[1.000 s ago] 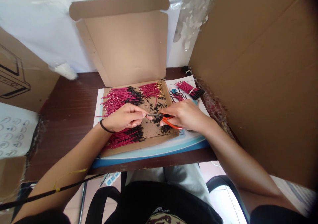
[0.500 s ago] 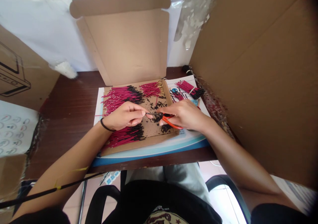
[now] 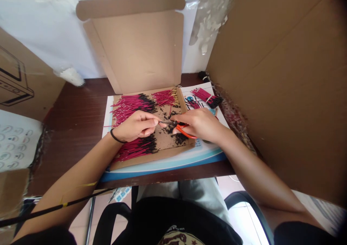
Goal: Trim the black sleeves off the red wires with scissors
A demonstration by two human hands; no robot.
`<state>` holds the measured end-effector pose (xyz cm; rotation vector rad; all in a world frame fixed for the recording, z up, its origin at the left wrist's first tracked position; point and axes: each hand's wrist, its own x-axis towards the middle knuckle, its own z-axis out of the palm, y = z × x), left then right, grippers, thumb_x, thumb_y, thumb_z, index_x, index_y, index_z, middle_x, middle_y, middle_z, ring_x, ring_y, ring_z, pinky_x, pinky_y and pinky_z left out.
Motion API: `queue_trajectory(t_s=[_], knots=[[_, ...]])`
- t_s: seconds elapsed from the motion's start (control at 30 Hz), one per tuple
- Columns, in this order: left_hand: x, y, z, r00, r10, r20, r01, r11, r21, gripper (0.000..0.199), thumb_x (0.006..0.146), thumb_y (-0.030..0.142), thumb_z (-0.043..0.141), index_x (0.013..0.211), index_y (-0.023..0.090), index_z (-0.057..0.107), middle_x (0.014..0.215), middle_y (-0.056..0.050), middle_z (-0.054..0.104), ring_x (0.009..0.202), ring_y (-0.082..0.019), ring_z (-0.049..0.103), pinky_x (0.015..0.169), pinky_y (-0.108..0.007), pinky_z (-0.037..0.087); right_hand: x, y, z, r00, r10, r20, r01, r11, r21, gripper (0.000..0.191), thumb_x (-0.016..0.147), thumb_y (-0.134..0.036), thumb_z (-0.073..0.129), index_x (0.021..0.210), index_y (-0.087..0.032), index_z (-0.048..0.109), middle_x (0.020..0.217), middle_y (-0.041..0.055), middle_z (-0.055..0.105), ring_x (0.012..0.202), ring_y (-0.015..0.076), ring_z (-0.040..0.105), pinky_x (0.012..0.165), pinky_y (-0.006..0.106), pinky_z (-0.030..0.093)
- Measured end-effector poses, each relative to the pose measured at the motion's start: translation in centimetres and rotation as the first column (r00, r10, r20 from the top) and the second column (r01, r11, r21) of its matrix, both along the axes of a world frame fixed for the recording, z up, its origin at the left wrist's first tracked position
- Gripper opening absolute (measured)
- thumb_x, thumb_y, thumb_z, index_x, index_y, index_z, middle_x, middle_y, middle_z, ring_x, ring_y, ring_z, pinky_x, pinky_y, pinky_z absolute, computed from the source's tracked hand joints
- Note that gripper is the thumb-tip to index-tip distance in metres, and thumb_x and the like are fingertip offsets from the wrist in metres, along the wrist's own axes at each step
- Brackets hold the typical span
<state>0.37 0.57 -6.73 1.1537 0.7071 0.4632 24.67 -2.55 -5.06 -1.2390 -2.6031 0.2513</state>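
Observation:
My left hand [image 3: 142, 125] is closed in a pinch on a thin wire, whose dark end sticks out to the right between thumb and forefinger. My right hand [image 3: 202, 125] is wrapped round orange-handled cutting pliers [image 3: 185, 131]; their dark jaws point left and meet the wire's dark end. Whether the jaws bite into it is too small to tell. Below both hands, black scraps [image 3: 179, 139] are strewn in the open cardboard box [image 3: 151, 159]. Pink wires with black ends [image 3: 132, 107] fill its left side, partly under my left hand.
Pink wires with brass-coloured ends [image 3: 166, 97] lie in the box's back right corner. A banded bundle of pink and black wires [image 3: 206, 97] is on the paper to the right. The raised lid [image 3: 141, 46] stands behind, and a tall cardboard panel [image 3: 282, 75] bounds the right side.
The pliers' handles have shifted slightly left and tilted a little in my right hand. My left hand keeps its pinch in nearly the same place.

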Motion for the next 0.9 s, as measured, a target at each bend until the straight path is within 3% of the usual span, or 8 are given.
queue_trajectory(t_s=[0.1,0.3,0.9], knots=[[0.14,-0.05,0.09,0.999,0.028,-0.030,-0.029,0.999,-0.033,0.027,0.077,0.031,0.070,0.092,0.009,0.075,0.042,0.004,0.044,0.035,-0.002,0.030,0.036,-0.018,0.015,-0.07,-0.07,-0.34,0.996,-0.037,0.085,0.026,0.991,0.130,0.033,0.090,-0.044,0.056,0.111,-0.021,0.068,0.085,0.0051,0.073,0.073,0.0174,0.063,0.056,0.029,0.027],[0.30,-0.18,0.09,0.999,0.037,-0.037,-0.039,0.998,-0.052,0.023,0.078,0.027,0.068,0.091,0.009,0.075,0.042,0.004,0.045,0.035,-0.002,0.030,0.037,-0.018,0.015,0.03,-0.32,-0.17,0.992,-0.027,0.124,-0.002,0.974,0.225,0.032,0.092,-0.045,0.053,0.107,-0.020,0.068,0.084,0.0044,0.073,0.074,0.0180,0.062,0.056,0.030,0.028],[0.17,-0.15,0.11,0.997,0.062,0.035,-0.058,0.994,-0.096,0.023,0.078,0.028,0.069,0.090,0.009,0.076,0.040,0.005,0.041,0.036,-0.002,0.027,0.038,-0.018,0.016,-0.48,-0.49,-0.41,0.986,-0.027,0.165,-0.016,0.966,0.258,0.037,0.096,-0.042,0.043,0.108,-0.017,0.068,0.073,0.0044,0.072,0.066,0.0169,0.061,0.052,0.031,0.020]])
